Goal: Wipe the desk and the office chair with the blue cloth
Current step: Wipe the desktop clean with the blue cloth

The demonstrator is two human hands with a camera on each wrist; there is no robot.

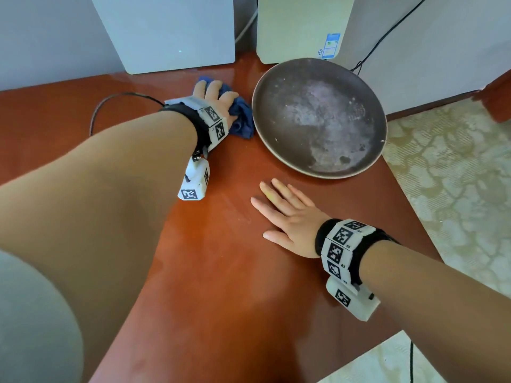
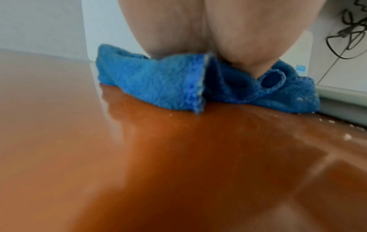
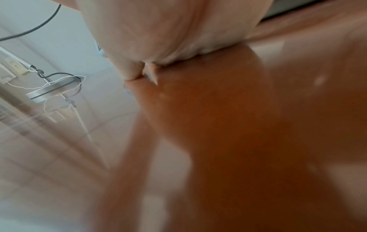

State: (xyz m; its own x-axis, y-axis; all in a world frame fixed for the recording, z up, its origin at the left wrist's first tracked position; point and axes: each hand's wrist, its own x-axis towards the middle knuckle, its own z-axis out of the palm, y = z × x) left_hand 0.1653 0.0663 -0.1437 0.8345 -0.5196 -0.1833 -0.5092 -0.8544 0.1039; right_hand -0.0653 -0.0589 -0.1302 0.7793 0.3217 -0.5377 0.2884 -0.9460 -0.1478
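Observation:
The blue cloth (image 1: pixel 243 120) lies bunched on the far part of the glossy red-brown desk (image 1: pixel 221 272), just left of a round pan. My left hand (image 1: pixel 218 98) lies on top of it, fingers curled over the bunch and pressing it to the wood. In the left wrist view the heel of the left hand (image 2: pixel 178 31) bears down on the cloth (image 2: pixel 158 81) above the desk (image 2: pixel 178 157). My right hand (image 1: pixel 287 217) lies flat on the desk near the pan's front rim, fingers straight and spread. The right wrist view shows that hand (image 3: pixel 168 31) on the wood (image 3: pixel 228 117).
A wide, dark, stained round pan (image 1: pixel 318 114) sits at the desk's right rear. Two white boxes (image 1: pixel 171 31) (image 1: pixel 301 26) stand along the back edge. A black cable (image 1: pixel 110 103) loops at the left. Patterned floor (image 1: pixel 456 175) lies past the right edge.

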